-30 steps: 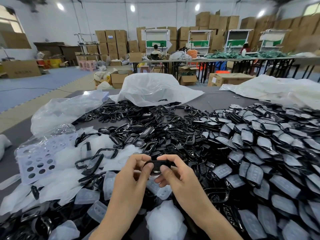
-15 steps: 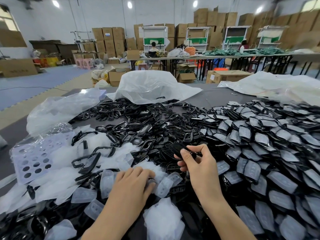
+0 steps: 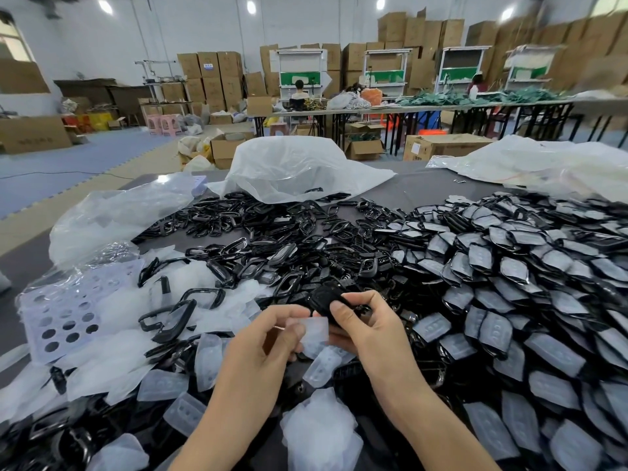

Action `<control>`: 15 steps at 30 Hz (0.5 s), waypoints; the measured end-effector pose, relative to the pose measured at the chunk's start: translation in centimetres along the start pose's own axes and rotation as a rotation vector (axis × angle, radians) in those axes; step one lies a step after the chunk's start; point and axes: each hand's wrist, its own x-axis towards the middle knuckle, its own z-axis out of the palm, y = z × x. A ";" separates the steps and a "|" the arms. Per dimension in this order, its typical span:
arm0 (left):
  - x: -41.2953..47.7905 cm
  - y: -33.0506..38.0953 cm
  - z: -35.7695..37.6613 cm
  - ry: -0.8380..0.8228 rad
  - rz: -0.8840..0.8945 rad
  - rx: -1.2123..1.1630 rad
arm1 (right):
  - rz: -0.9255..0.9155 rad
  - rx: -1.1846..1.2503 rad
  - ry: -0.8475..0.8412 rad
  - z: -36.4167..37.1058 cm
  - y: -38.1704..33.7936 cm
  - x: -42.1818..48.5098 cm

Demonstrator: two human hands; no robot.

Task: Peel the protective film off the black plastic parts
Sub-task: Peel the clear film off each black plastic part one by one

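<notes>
The right hand (image 3: 370, 331) grasps one black part (image 3: 324, 298) just above the worktop (image 3: 424, 188), thumb across its near face and the other fingers (image 3: 368, 300) curled behind. This grip likely steadies the part against the pull. The left hand (image 3: 268, 341) pinches a milky piece of film (image 3: 314, 334) between thumb and forefinger, just beside the part's lower edge. The film looks mostly lifted, but I cannot tell whether a corner is attached.

Both hands work close to the body and low over the heap, probably so that each piece has only a short way to fall. The layout suits that:

- **Right:** a broad pile of covered parts (image 3: 509, 283), grey with film, lies within easy reach of the hand that picks.
- **Centre and beyond:** bare black parts (image 3: 272, 239) spread glossy towards a slumped white bag (image 3: 292, 168).
- **Left and below the wrists:** loose films (image 3: 163, 385) lie in a drift, near the hand that strips them, beside a sheet punched with round holes (image 3: 64, 317).

Judging by the size of the covered pile, much of the job remains.
</notes>
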 end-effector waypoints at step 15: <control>0.1 0.4 0.1 0.148 -0.004 -0.015 | -0.026 -0.129 -0.203 0.8 0.4 -0.9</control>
